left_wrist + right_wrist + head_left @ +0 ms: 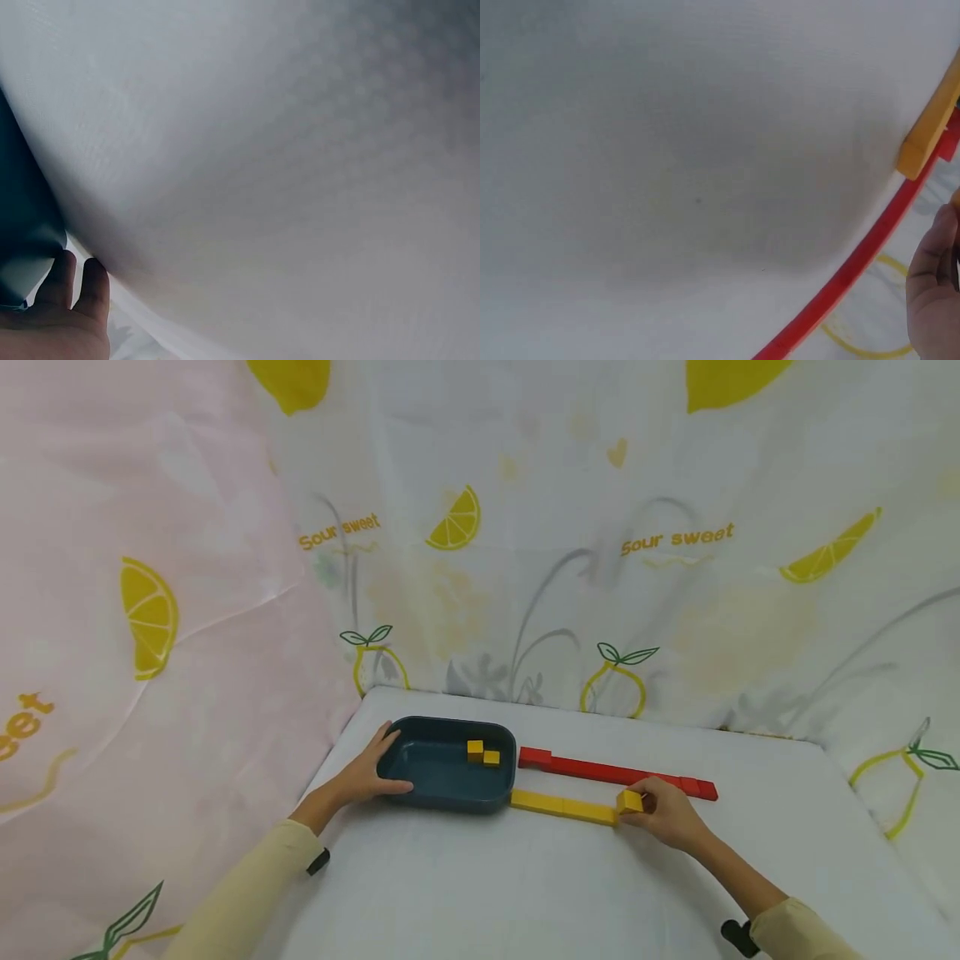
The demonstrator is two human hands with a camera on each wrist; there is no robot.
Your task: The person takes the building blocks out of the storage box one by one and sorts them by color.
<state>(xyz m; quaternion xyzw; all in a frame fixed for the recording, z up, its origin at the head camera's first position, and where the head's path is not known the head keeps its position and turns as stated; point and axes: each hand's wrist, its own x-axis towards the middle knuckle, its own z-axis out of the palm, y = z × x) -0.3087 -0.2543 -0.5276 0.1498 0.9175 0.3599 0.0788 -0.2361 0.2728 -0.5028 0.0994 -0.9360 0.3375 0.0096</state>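
Note:
A dark blue-green tray [442,805] stands on the white table. My left hand [367,774] holds its left end, with the thumb over the front-left rim and the other fingers along the back-left side. Two yellow cubes [476,751] lie in the tray's right half. My right hand [671,814] pinches another yellow cube [628,802] at the right end of a row of yellow blocks [562,806]. Whether that cube touches the row, I cannot tell. In the right wrist view, the right hand [934,292] shows only at the edge and its cube is mostly cut off.
Behind the yellow row runs a long row of red blocks [615,772], its left end beside the tray and its right end past my right hand. White tabletop [487,885] lies in front. Curtains printed with lemons [457,518] hang behind and at the left.

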